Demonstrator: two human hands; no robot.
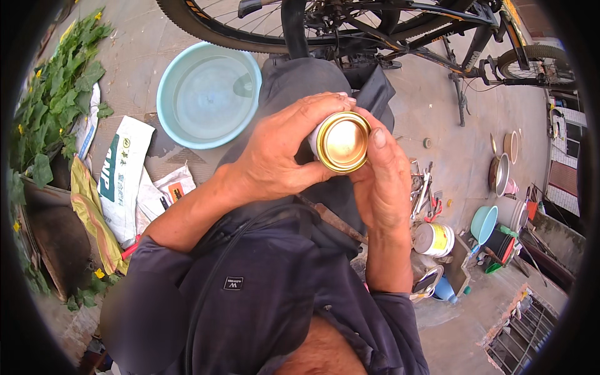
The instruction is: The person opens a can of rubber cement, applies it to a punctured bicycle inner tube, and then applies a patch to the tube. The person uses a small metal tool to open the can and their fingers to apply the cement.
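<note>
A small round metal tin (pixel 342 142) with a shiny gold-coloured rim and end faces up in front of my chest. I cannot tell whether that end is a recessed lid or an opening. My left hand (pixel 278 147) wraps round the tin's left side, its fingers over the far edge and its thumb along the near one. On the other side my right hand (pixel 382 172) grips it, thumb beside the rim. Most of the tin's side wall is hidden by my hands. Below it are my dark trousers (pixel 300 87) and a brown-handled tool (pixel 334 222), partly covered.
A bicycle (pixel 431 44) stands beyond my knees. To the left are a light-blue basin (pixel 164 103) of water, sacks (pixel 125 169) and leafy plants (pixel 56 87). Several hand tools (pixel 422 190), a white bucket (pixel 432 240) and another blue basin (pixel 483 225) lie to the right.
</note>
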